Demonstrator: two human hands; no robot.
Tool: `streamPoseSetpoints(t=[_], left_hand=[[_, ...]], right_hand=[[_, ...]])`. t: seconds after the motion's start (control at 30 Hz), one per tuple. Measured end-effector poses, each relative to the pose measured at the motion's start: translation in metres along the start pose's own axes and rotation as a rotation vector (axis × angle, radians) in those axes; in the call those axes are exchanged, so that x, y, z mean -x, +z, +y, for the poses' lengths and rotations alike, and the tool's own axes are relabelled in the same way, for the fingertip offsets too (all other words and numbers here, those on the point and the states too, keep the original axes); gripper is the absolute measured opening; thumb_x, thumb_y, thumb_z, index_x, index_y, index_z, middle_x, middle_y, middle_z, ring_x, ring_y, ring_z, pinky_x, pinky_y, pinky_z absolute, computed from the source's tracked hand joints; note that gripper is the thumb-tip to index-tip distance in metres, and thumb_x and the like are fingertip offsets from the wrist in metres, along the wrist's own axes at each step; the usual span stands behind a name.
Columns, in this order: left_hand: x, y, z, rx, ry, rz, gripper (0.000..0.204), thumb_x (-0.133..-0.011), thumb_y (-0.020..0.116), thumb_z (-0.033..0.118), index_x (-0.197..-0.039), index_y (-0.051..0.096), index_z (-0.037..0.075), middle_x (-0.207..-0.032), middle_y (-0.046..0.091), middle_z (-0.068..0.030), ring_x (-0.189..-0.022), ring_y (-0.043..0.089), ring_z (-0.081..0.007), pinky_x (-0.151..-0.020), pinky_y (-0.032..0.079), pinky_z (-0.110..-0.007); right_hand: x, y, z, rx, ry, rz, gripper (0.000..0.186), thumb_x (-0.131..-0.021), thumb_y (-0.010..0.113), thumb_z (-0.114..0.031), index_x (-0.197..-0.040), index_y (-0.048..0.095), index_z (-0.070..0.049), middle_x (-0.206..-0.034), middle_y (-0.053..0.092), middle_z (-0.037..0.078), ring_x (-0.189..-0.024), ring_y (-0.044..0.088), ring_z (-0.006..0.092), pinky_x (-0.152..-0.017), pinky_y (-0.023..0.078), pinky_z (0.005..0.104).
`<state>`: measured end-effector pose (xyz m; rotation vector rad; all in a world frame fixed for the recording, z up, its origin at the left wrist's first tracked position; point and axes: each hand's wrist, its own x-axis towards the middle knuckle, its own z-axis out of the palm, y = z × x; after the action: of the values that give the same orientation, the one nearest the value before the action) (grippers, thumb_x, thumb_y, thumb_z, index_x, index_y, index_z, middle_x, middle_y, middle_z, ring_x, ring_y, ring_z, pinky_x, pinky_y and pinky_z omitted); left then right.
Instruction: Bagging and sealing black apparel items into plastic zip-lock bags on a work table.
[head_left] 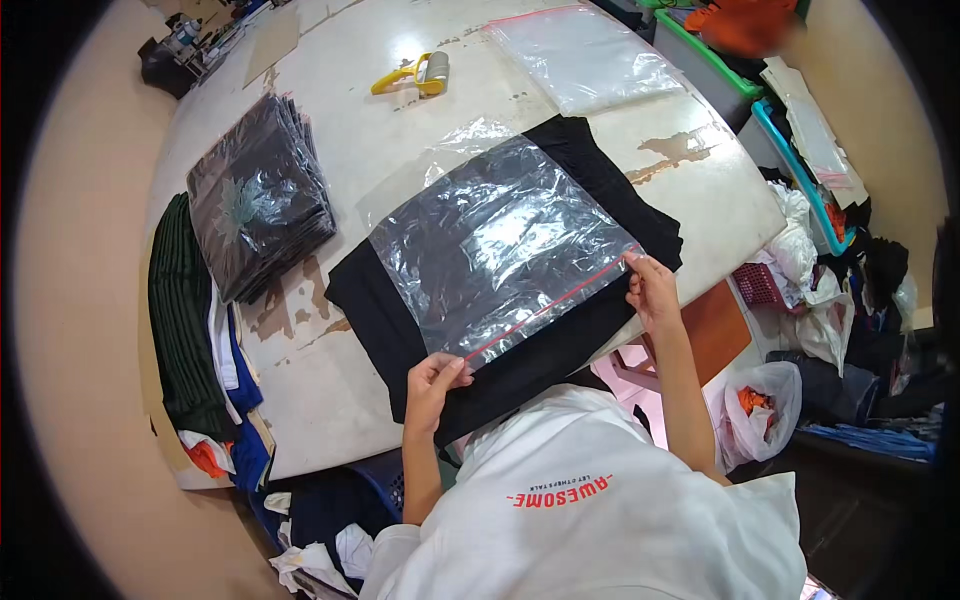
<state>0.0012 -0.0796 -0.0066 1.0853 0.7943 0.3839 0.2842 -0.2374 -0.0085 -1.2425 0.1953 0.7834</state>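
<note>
A clear plastic bag [500,245] with a red strip along its near edge lies spread over a black garment [590,170] on the table. Pinched between the fingers of my left hand [436,388] is the bag's near left corner. My right hand [653,292] grips the near right corner by the end of the red strip. The black garment extends past the bag on the left, right and near sides, and its near edge reaches the table's front edge. Through the film the dark cloth shows, with bright glare across it.
Left on the white table [380,150] stands a stack of bagged black garments [262,195], beside folded dark green clothes [185,310]. A yellow-handled roller [415,76] and a pile of clear bags [585,55] lie farther back. Bins with cloth, including a blue-rimmed bin [800,175], line the right side.
</note>
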Motion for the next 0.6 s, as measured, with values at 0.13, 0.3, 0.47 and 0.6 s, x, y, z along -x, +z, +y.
streamPoseSetpoints(t=[0.13, 0.3, 0.47, 0.6], left_hand=[[0.000, -0.006, 0.003, 0.054, 0.051, 0.061, 0.016, -0.083, 0.052, 0.015, -0.083, 0.055, -0.001, -0.074, 0.059, -0.0076, -0.066, 0.058, -0.0132, -0.064, 0.049, -0.025], [-0.008, -0.011, 0.009, 0.684, 0.231, 0.269, 0.046, -0.085, 0.044, 0.038, -0.105, 0.048, -0.002, -0.095, 0.054, -0.0117, -0.088, 0.054, -0.0233, -0.084, 0.043, -0.036], [-0.001, 0.004, -0.013, 0.711, 0.146, 0.247, 0.059, -0.080, 0.048, 0.048, -0.107, 0.042, -0.004, -0.103, 0.049, -0.0166, -0.097, 0.049, -0.0269, -0.089, 0.039, -0.041], [0.009, 0.020, -0.012, 0.359, -0.094, 0.122, 0.035, -0.084, 0.050, 0.028, -0.103, 0.049, -0.002, -0.099, 0.056, -0.0105, -0.090, 0.055, -0.0171, -0.079, 0.047, -0.035]], right_hand=[[0.001, 0.003, 0.008, 0.012, -0.003, -0.012, 0.007, -0.076, 0.059, -0.013, -0.072, 0.055, -0.009, -0.053, 0.042, -0.006, -0.040, 0.037, 0.0009, -0.035, 0.029, 0.0153], [0.021, 0.022, 0.032, 0.027, 0.038, -0.092, 0.008, -0.078, 0.054, -0.012, -0.073, 0.053, -0.005, -0.055, 0.045, -0.001, -0.037, 0.039, 0.0040, -0.034, 0.034, 0.0174], [0.056, 0.039, 0.061, 0.181, 0.273, -0.355, 0.006, -0.076, 0.052, -0.010, -0.073, 0.052, -0.004, -0.060, 0.054, 0.005, -0.041, 0.045, 0.0073, -0.037, 0.037, 0.0203], [0.064, 0.038, 0.071, 0.350, 0.448, -0.537, 0.009, -0.077, 0.055, -0.010, -0.079, 0.056, -0.002, -0.071, 0.061, 0.008, -0.047, 0.049, 0.0058, -0.042, 0.043, 0.0190]])
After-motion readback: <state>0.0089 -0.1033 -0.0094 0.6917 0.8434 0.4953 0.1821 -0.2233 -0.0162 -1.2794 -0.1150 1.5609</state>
